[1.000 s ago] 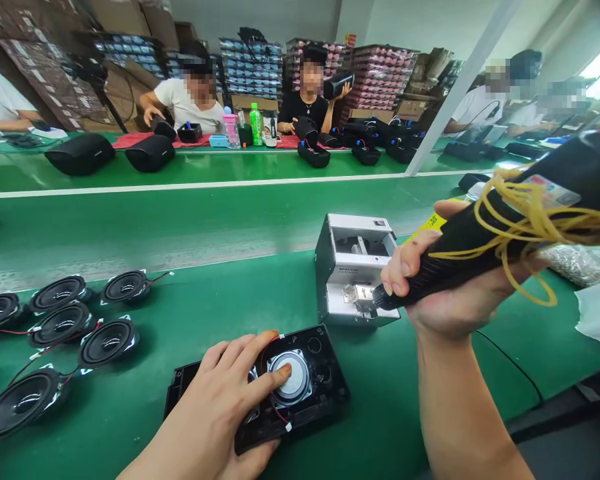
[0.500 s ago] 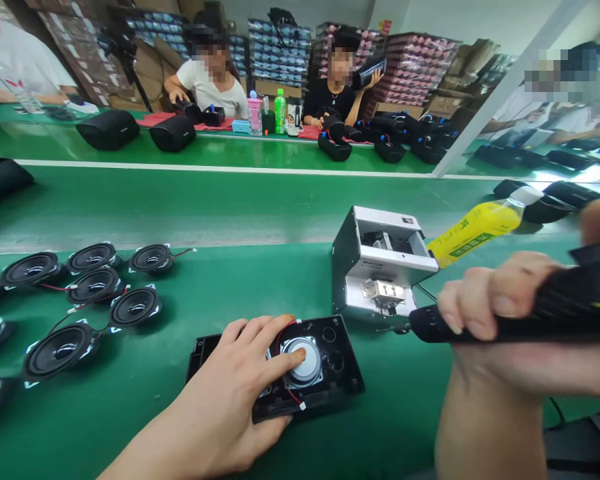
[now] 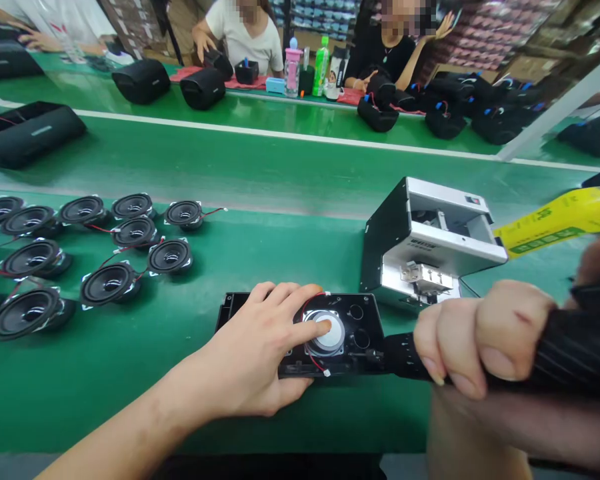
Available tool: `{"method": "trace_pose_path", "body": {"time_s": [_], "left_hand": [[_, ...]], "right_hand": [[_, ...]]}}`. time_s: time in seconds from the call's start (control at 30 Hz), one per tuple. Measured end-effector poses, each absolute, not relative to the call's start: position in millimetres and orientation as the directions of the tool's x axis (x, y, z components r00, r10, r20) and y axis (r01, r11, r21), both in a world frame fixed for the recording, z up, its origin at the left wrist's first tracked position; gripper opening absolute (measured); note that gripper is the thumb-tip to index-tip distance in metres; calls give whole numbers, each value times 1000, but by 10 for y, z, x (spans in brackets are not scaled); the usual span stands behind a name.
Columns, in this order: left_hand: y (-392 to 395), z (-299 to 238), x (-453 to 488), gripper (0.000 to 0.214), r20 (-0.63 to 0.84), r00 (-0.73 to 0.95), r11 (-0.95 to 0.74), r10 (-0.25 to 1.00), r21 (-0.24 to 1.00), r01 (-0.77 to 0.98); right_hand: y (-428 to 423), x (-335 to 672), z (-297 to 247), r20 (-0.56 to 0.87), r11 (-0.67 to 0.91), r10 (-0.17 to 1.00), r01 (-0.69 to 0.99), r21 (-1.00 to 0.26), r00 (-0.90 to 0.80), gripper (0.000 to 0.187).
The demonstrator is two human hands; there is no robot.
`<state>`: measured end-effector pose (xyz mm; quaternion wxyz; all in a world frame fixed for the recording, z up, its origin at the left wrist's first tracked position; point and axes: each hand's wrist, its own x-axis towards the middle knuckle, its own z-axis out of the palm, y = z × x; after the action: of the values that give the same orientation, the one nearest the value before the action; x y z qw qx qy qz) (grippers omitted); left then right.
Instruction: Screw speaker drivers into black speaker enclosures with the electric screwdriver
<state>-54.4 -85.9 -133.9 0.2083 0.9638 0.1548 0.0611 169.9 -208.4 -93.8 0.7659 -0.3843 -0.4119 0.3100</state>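
My left hand (image 3: 260, 350) lies spread on a black speaker housing (image 3: 353, 333) on the green table, its index fingertip pressing the silver back of the speaker driver (image 3: 330, 333) seated in it. Red wires run beside the driver. My right hand (image 3: 485, 340) is wrapped round a black electric screwdriver (image 3: 545, 357) held almost level, with its tip at the housing's right edge. Just behind stands a grey metal screw feeder (image 3: 430, 243).
Several loose black speaker drivers (image 3: 113, 257) with red wires lie at the left. A yellow bottle (image 3: 560, 220) lies right of the feeder. Across the green conveyor (image 3: 230, 160), other people sit among black speaker cabinets (image 3: 203, 87) and drink bottles.
My right hand has brought the screwdriver down from the feeder's outlet to the housing's right edge. The view tilted down and right. My left hand stayed on the driver.
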Motion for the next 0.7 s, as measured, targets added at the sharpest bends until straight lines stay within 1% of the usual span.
{"method": "trace_pose_path", "body": {"time_s": [0.07, 0.13, 0.2, 0.4, 0.53, 0.7], "left_hand": [[-860, -1332, -544, 54, 54, 947, -867, 318, 422, 267], [-862, -1319, -546, 53, 50, 948, -866, 315, 424, 266], [-861, -1305, -548, 52, 47, 949, -866, 312, 424, 264], [-843, -1307, -545, 49, 37, 951, -867, 306, 424, 262], [-841, -1315, -555, 50, 44, 952, -870, 304, 421, 258], [-848, -1301, -558, 48, 45, 952, -870, 304, 420, 258]], "right_hand": [[-2016, 1619, -910, 400, 515, 807, -185, -837, 435, 33], [-1969, 1589, -905, 373, 483, 832, -207, -851, 410, 28], [-1945, 1587, -922, 358, 469, 843, -222, -855, 401, 26], [-1938, 1595, -1035, 359, 477, 830, -210, -853, 428, 41], [-1904, 1583, -1086, 355, 472, 833, -209, -857, 423, 41], [-1871, 1556, -1107, 367, 484, 838, -243, -840, 403, 47]]}}
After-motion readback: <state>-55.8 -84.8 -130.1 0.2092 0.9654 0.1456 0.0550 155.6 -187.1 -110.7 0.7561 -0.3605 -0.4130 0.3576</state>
